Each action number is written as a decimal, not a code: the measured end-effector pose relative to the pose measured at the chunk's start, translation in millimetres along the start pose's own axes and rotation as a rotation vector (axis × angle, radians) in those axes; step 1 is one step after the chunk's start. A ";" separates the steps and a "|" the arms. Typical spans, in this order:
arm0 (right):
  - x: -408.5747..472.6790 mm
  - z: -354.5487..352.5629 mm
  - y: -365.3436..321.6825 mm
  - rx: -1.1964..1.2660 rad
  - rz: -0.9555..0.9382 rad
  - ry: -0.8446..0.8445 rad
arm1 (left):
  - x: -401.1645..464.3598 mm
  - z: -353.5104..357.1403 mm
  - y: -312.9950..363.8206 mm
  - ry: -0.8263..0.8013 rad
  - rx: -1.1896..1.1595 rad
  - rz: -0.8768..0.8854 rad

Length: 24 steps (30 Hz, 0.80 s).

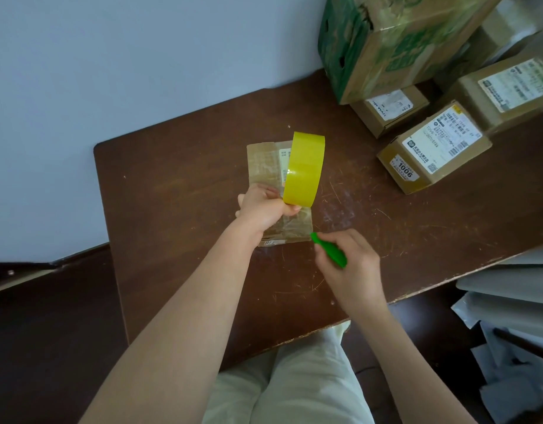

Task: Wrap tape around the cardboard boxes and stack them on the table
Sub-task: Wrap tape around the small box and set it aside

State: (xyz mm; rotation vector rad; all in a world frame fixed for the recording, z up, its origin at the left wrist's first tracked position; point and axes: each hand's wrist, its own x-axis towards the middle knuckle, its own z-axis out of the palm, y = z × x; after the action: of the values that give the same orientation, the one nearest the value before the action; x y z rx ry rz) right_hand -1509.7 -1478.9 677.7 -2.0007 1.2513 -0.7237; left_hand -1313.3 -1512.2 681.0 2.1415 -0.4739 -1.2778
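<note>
A small flat cardboard box (264,162), glossy with tape, lies in the middle of the brown table (178,191). My left hand (264,209) holds a yellow tape roll (305,169) upright over the box, gripping its lower edge. My right hand (349,264) grips a green cutter (329,249), whose tip sits at the box's near right corner. A strip of clear tape seems to run from the roll down to the box.
Several labelled cardboard boxes (435,148) sit at the table's right back, with a large green-printed carton (395,41) stacked on one. A pale wall is behind. White sheets and packaging (509,301) lie off the right edge. My light trousers (294,381) show below.
</note>
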 end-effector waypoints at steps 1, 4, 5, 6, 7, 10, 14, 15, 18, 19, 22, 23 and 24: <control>1.3 6.1 -3.4 0.006 -0.011 -0.038 | -1.4 -0.6 1.2 0.003 0.012 -0.001; 4.7 21.9 -11.5 0.006 -0.011 -0.095 | -5.3 -1.8 4.0 0.007 0.032 -0.006; 6.4 24.4 -11.6 0.002 -0.005 -0.100 | -5.9 -1.9 4.4 0.009 0.035 -0.007; 7.8 25.0 -10.6 -0.003 0.005 -0.099 | -5.5 -2.0 4.3 0.011 0.035 -0.005; 8.4 24.0 -8.4 -0.008 0.017 -0.094 | -4.7 -1.6 3.4 0.012 0.035 -0.003; 5.2 13.2 -1.2 -0.030 0.062 -0.043 | -2.4 -0.5 1.2 0.006 0.024 -0.003; 2.4 -7.5 8.8 -0.046 0.133 0.084 | -1.1 -0.4 1.3 -0.005 -0.014 -0.019; 3.3 -9.7 9.2 -0.046 0.118 0.076 | -1.3 -0.4 1.3 -0.006 -0.016 -0.021; 8.1 -2.7 1.7 -0.021 0.031 -0.025 | -1.6 0.0 0.4 0.004 -0.010 -0.009; 10.0 2.7 -2.8 -0.018 0.009 -0.063 | -2.2 0.0 0.9 0.006 -0.008 -0.004; 15.0 17.0 -10.9 -0.032 -0.009 -0.113 | -3.9 -0.6 3.0 0.011 0.009 -0.002; 15.6 18.4 -10.4 -0.039 0.002 -0.108 | -4.0 -0.7 3.1 0.013 0.015 -0.004; 15.1 17.2 -8.7 -0.049 0.017 -0.092 | -3.9 -0.5 2.8 0.016 0.014 -0.008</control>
State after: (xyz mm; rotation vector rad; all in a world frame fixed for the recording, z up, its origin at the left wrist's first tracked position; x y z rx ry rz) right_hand -1486.3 -1485.8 675.3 -2.0363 1.2417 -0.5905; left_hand -1314.8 -1512.0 685.6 2.1653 -0.4696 -1.2645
